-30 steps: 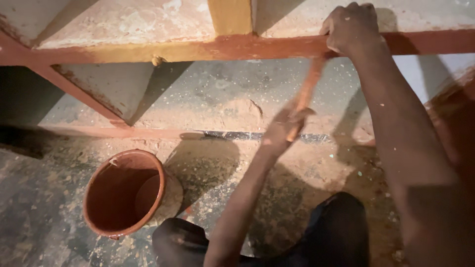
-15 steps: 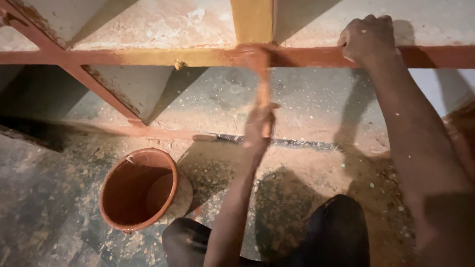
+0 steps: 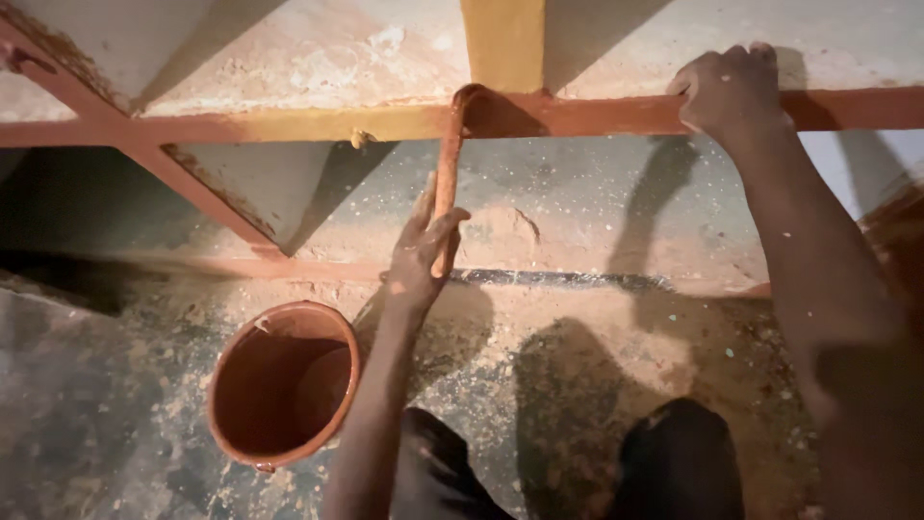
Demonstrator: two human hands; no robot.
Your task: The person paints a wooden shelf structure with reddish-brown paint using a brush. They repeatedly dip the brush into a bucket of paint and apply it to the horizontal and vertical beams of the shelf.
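My left hand (image 3: 422,248) grips a paint-covered brush (image 3: 448,173) by its handle. The brush tip rests on the horizontal metal bar (image 3: 577,114), just under a yellow upright post (image 3: 502,43). The bar is red-brown to the right of the brush and still yellow to its left. Further right, my right hand (image 3: 729,89) is closed over the top of the same bar. A round bucket (image 3: 282,382) coated in red-brown paint stands on the floor below my left forearm.
A diagonal red-brown strut (image 3: 197,188) runs from the bar down to a lower rail (image 3: 289,268). The concrete floor (image 3: 597,318) is dusty and speckled. My dark-clad knees (image 3: 674,462) are at the bottom edge. A pale wall stands behind the frame.
My left hand has carried the brush leftward along the bar, from near my right hand to the yellow post. The view shifted slightly; my right hand kept its hold.
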